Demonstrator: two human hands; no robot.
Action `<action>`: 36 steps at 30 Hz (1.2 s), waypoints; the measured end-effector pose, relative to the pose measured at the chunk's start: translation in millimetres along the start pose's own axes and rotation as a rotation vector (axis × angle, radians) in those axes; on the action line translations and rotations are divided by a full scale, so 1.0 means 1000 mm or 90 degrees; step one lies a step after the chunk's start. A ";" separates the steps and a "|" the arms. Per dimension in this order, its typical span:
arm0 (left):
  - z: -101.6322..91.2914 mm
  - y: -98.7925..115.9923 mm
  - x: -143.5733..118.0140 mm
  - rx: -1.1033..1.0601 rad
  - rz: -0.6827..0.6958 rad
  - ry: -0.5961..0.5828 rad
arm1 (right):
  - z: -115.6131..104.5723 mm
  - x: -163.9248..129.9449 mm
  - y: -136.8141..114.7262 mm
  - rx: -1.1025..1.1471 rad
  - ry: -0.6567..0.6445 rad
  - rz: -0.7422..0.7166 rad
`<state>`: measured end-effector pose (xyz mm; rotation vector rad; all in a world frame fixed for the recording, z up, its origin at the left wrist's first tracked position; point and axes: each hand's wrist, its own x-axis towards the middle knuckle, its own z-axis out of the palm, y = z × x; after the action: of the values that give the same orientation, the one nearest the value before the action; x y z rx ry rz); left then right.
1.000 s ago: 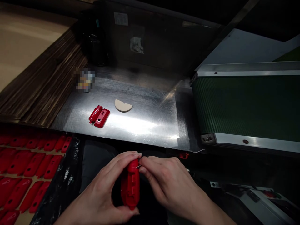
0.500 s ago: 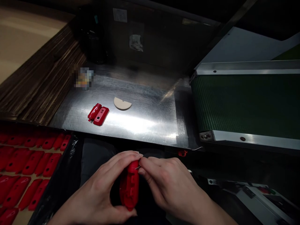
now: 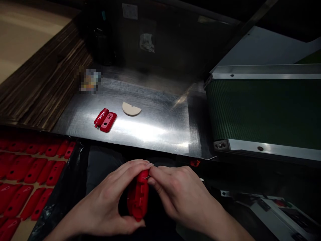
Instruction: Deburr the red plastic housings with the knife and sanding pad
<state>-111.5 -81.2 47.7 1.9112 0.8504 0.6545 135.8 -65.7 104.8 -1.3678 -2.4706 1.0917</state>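
My left hand (image 3: pixel 107 197) grips a red plastic part (image 3: pixel 139 199) on edge, fingers over its top and thumb under its lower end. Slots and ridges run along the side facing me. Beside it, my right hand (image 3: pixel 179 190) is closed in a pinch on a thin metal tool (image 3: pixel 147 177), perhaps a blade. Only its tip shows, against the upper edge of the part; the rest is hidden in the fingers. Beyond my hands, a pair of red plastic parts (image 3: pixel 105 120) lies on the metal table (image 3: pixel 160 134), near a beige half-round piece (image 3: pixel 131 109).
At the left, a box (image 3: pixel 25 197) holds rows of red parts, with black plastic along its side. Stacked cardboard (image 3: pixel 50 70) rises behind it. A green conveyor belt (image 3: pixel 263 110) with metal rails stands at the right. A dark bottle (image 3: pixel 102 47) is at the back.
Both hands keep nearly the same pose, with the red part and the metal tip almost unmoved. The view has shifted slightly.
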 end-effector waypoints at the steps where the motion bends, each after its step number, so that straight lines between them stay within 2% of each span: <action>1: 0.001 0.000 0.000 -0.001 -0.002 -0.004 | -0.001 -0.001 0.001 0.006 -0.005 0.003; 8: 0.004 -0.002 0.004 -0.027 -0.001 -0.017 | -0.006 -0.003 0.009 0.122 -0.020 0.032; 12: 0.003 -0.003 0.006 -0.037 -0.024 -0.025 | -0.004 0.001 0.022 0.337 -0.007 0.023; 15: 0.004 -0.003 0.007 -0.028 -0.031 -0.030 | 0.002 0.003 0.029 0.433 0.054 0.036; 18: 0.006 -0.004 0.008 0.002 -0.011 -0.027 | 0.014 0.002 0.029 0.394 0.144 0.027; 22: 0.010 -0.004 0.010 0.083 0.025 0.005 | 0.031 0.002 0.025 0.317 0.271 -0.045; 26: 0.013 -0.001 0.013 0.142 0.039 0.015 | 0.042 0.004 0.023 0.311 0.352 -0.074; 30: 0.016 0.001 0.014 0.176 0.045 0.035 | 0.045 0.006 0.024 0.303 0.387 -0.075; 36: 0.015 0.001 0.015 0.199 0.047 0.020 | 0.046 0.005 0.025 0.270 0.358 -0.055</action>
<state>-91.2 -77.7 43.4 2.2255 0.9501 0.6258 130.7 -77.8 54.4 -1.2107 -1.7627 0.9673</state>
